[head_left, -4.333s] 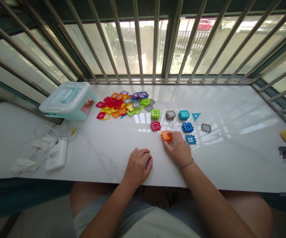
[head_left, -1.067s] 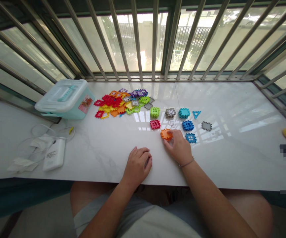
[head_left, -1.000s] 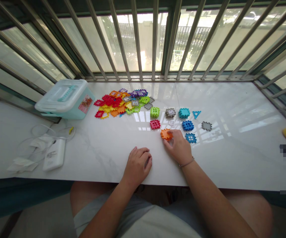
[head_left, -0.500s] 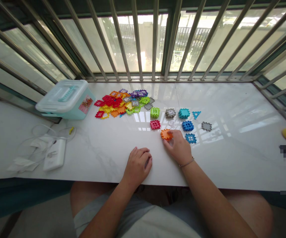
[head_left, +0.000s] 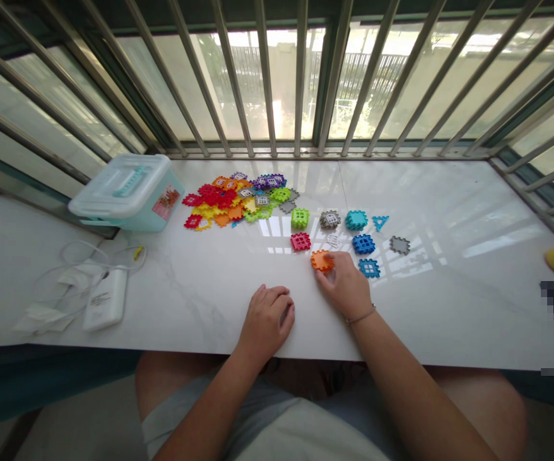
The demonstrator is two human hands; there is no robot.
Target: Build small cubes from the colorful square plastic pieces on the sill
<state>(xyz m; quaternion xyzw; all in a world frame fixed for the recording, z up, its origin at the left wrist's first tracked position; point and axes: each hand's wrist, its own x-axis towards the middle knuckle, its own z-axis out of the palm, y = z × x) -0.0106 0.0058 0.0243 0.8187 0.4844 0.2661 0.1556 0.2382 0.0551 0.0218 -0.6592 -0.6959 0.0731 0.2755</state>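
Note:
My right hand (head_left: 347,282) pinches the right edge of an orange building tile (head_left: 322,260) with notched edges, thumb at the front, close to the table. The tile's right part is hidden by my fingers. My left hand (head_left: 267,319) lies palm down near the table's front edge, fingers loosely bent and holding nothing. Just beyond the orange tile are a red window tile (head_left: 300,241) and a small white printed piece (head_left: 334,241). Right of my right hand lie a blue window tile (head_left: 370,267) and a blue tile stack (head_left: 364,243).
Farther back stand green (head_left: 300,218), grey (head_left: 330,219) and teal (head_left: 356,219) stacks, beside a blue triangle (head_left: 380,223). A grey tile (head_left: 400,244) lies to the right. Left are a mixed tile pile (head_left: 233,202), a lidded box (head_left: 126,192) and a white power bank (head_left: 105,299) with cables.

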